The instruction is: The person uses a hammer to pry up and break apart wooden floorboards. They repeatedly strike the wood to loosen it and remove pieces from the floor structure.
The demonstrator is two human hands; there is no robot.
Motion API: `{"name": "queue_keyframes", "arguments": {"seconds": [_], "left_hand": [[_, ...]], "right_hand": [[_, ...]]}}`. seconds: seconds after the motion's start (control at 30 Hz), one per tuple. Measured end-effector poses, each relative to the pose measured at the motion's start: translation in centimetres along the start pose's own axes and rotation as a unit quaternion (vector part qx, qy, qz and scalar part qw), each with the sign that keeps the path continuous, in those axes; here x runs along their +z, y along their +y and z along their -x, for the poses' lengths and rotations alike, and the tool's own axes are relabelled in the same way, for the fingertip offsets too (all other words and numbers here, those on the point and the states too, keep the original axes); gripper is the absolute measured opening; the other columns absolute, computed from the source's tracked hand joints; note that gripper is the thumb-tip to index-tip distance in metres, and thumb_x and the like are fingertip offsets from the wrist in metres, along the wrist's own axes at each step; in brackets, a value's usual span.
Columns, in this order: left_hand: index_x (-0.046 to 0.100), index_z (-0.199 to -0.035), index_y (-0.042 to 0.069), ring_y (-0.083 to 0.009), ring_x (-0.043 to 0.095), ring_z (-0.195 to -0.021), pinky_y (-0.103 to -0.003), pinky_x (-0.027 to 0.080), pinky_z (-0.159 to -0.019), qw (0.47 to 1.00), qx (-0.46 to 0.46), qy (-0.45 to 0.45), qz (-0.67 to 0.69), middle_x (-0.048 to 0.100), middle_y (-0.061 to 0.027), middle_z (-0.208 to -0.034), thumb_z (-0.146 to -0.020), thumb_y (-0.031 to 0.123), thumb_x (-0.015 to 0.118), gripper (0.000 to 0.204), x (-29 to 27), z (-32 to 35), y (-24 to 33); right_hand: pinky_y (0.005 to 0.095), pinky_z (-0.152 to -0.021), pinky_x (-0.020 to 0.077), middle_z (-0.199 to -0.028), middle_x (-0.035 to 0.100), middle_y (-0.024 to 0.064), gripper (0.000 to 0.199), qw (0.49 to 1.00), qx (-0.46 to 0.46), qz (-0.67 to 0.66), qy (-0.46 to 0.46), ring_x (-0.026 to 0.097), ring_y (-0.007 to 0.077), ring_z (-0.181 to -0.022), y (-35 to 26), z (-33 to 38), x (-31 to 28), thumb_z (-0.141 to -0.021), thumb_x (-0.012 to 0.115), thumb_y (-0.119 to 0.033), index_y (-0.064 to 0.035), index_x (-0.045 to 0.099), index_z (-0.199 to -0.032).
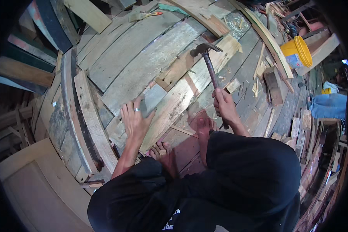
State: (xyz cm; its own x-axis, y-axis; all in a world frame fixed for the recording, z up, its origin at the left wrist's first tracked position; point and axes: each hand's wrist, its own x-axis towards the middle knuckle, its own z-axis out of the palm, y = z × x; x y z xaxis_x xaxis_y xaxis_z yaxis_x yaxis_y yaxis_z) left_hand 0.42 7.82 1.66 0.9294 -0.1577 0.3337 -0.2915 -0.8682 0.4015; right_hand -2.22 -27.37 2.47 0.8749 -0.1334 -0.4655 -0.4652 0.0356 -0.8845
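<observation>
My right hand [225, 105] is wrapped round the handle of a claw hammer [210, 67], whose dark metal head is raised over the far part of a pale wooden plank [181, 94]. The plank runs diagonally in front of my bare feet. My left hand [136, 120], with a ring on one finger, has its fingers spread at the plank's left side. Close to its fingertips lies a grey board piece [154, 96], and past that a shorter brown board [176, 73]. What looks like a nail [192, 71] sticks up at the pale plank's edge. Whether my left palm presses on the wood is hidden.
Several loose nails [242, 92] and wood chips lie right of the hammer. A wood block [273, 86] and a yellow bucket [296, 52] stand farther right. Long curved-looking boards [94, 120] lie at left, and a paintbrush [146, 15] lies at the far side.
</observation>
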Motion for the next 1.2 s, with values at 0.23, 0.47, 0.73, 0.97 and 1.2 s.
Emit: {"name": "queue_keyframes", "arguments": {"seconds": [0.23, 0.47, 0.73, 0.97, 1.2], "left_hand": [[0.061, -0.139, 0.005, -0.0379, 0.059, -0.118, -0.048, 0.045, -0.103, 1.0, -0.013, -0.019, 0.017, 0.063, -0.0181, -0.125, -0.089, 0.037, 0.084, 0.064, -1.0, -1.8, -2.0], [0.052, -0.156, 0.008, -0.0451, 0.051, -0.142, -0.054, 0.041, -0.116, 0.981, -0.076, -0.15, -0.096, 0.053, -0.0285, -0.154, -0.094, 0.051, 0.076, 0.079, -1.8, -6.6, -7.3], [0.025, -0.171, 0.017, -0.0511, 0.035, -0.152, -0.065, 0.033, -0.12, 0.956, -0.085, -0.218, -0.175, 0.032, -0.033, -0.166, -0.078, 0.048, 0.09, 0.118, 0.6, -6.1, -5.9], [0.041, -0.162, -0.001, -0.0384, 0.062, -0.133, -0.045, 0.047, -0.113, 0.908, -0.219, -0.267, 0.236, 0.059, -0.0303, -0.149, -0.091, 0.035, 0.08, 0.089, -4.4, -8.8, -3.9], [0.034, -0.166, 0.001, -0.0358, 0.041, -0.154, -0.043, 0.03, -0.126, 0.835, -0.221, -0.394, 0.314, 0.046, -0.0291, -0.162, -0.105, 0.038, 0.066, 0.079, -5.9, -8.7, 0.4]], "right_hand": [[0.0242, -0.041, 0.0242, -0.064, 0.037, -0.0077, 0.038, 0.992, 0.009, -0.085, 0.095, 0.03, 0.0032, -0.045, 1.8, 2.0, -2.4, -0.115, 0.048, -0.047, -0.0119, 0.056, -0.103], [0.0271, -0.039, 0.0271, -0.062, 0.04, -0.0072, 0.04, 0.964, 0.052, -0.062, 0.253, 0.036, 0.0051, -0.045, 6.8, 2.0, -9.5, -0.113, 0.053, -0.047, -0.0109, 0.054, -0.097], [0.0285, -0.041, 0.0334, -0.064, 0.046, -0.0047, 0.039, 0.95, 0.073, -0.013, 0.302, 0.043, 0.0074, -0.048, 9.9, 3.7, -13.3, -0.114, 0.052, -0.042, -0.0081, 0.058, -0.096], [0.0345, -0.056, 0.0461, -0.077, 0.057, 0.0048, 0.026, 0.947, 0.018, 0.142, 0.289, 0.057, 0.0164, -0.062, 9.8, 3.4, -13.6, -0.112, 0.056, -0.027, -0.0023, 0.059, -0.119], [0.0512, -0.094, 0.0504, -0.123, 0.065, 0.028, 0.052, 0.829, -0.019, 0.382, 0.408, 0.065, 0.0421, -0.106, 8.2, 3.6, -14.8, -0.104, 0.065, -0.02, -0.0101, 0.05, -0.153]]}}
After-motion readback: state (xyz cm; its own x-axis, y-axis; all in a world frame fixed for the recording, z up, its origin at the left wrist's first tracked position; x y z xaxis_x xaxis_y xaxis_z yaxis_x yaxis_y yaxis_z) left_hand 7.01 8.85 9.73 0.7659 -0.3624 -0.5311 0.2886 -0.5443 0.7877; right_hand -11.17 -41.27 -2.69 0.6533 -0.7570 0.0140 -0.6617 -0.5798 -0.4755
